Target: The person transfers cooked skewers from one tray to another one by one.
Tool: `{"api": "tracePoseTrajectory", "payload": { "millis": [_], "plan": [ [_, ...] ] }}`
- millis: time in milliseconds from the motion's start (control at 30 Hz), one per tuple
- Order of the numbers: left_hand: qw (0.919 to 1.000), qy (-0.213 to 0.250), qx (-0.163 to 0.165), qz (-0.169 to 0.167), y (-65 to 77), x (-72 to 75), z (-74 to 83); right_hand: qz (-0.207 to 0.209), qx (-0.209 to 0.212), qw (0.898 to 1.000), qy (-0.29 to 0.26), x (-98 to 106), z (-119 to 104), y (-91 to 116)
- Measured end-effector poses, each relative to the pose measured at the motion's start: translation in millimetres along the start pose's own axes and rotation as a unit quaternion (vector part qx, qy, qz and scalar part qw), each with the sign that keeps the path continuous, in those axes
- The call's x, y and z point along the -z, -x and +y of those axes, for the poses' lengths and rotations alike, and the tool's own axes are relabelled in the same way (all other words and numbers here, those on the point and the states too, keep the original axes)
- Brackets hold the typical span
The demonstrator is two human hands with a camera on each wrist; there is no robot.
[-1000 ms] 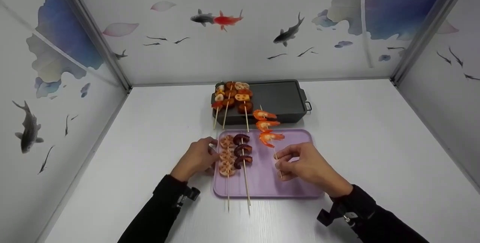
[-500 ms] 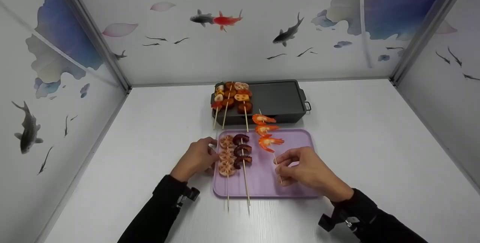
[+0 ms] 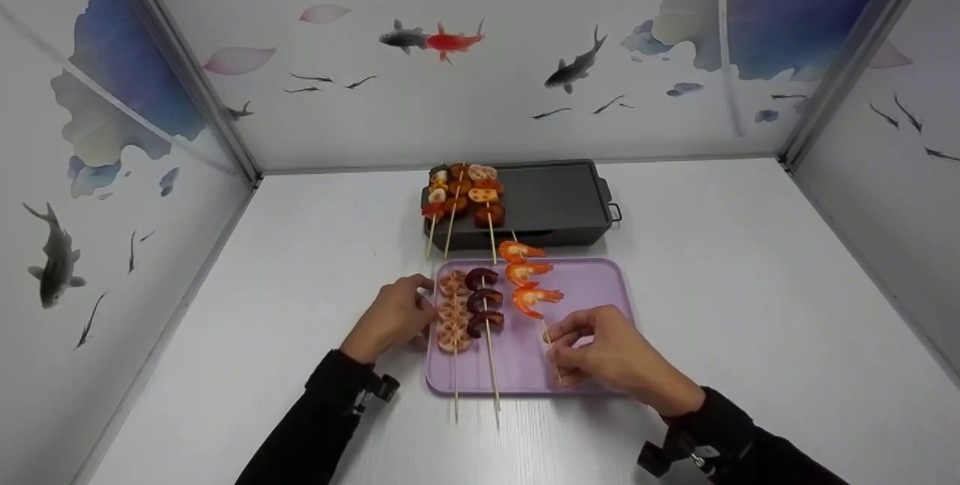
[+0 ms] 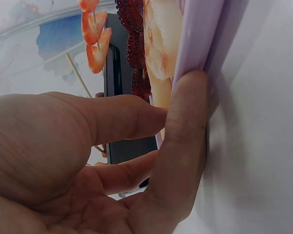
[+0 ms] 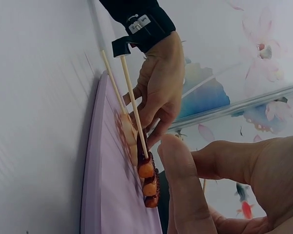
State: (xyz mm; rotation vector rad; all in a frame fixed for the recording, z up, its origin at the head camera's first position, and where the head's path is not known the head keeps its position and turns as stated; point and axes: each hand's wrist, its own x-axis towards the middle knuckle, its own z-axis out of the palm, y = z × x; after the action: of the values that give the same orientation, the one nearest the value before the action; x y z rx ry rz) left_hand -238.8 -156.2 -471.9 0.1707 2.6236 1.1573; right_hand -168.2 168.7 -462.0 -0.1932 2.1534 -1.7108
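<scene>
My left hand (image 3: 394, 316) grips the left edge of the purple tray (image 3: 525, 366); in the left wrist view its thumb and fingers close round the rim (image 4: 201, 34). A lotus root skewer (image 3: 454, 310) lies along that side of the tray, with an octopus tentacle skewer (image 3: 487, 299) beside it. Both sticks stick out past the tray's front edge. My right hand (image 3: 611, 357) pinches the stick of a shrimp skewer (image 3: 534, 296) over the tray's right half. The three orange shrimp point away toward the grill. In the right wrist view, my fingers hide the shrimp.
Behind the tray stands a dark grey grill pan (image 3: 559, 193) with a small wire handle (image 3: 616, 212) at its right. Several vegetable and meat skewers (image 3: 460, 187) lie on its left part, sticks overhanging the front. White walls (image 3: 480, 110) enclose the white table (image 3: 322, 238).
My right hand has moved toward me and slightly left, carrying the shrimp skewer from the grill's front edge to mostly over the tray. The left hand has stayed still.
</scene>
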Motion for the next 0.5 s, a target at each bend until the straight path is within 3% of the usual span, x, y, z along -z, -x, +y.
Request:
{"api": "tracePoseTrajectory", "payload": {
  "millis": [267, 500],
  "plan": [
    [1.0000, -0.006, -0.004, 0.004, -0.6, -0.1, -0.4, 0.004, 0.014, 0.999, 0.031, -5.9, 1.4, 2.0],
    [0.9999, -0.011, -0.009, 0.003, -0.2, 0.8, -1.1, -0.020, 0.000, 1.000, -0.008, -9.3, 5.2, 2.4]
  ]
}}
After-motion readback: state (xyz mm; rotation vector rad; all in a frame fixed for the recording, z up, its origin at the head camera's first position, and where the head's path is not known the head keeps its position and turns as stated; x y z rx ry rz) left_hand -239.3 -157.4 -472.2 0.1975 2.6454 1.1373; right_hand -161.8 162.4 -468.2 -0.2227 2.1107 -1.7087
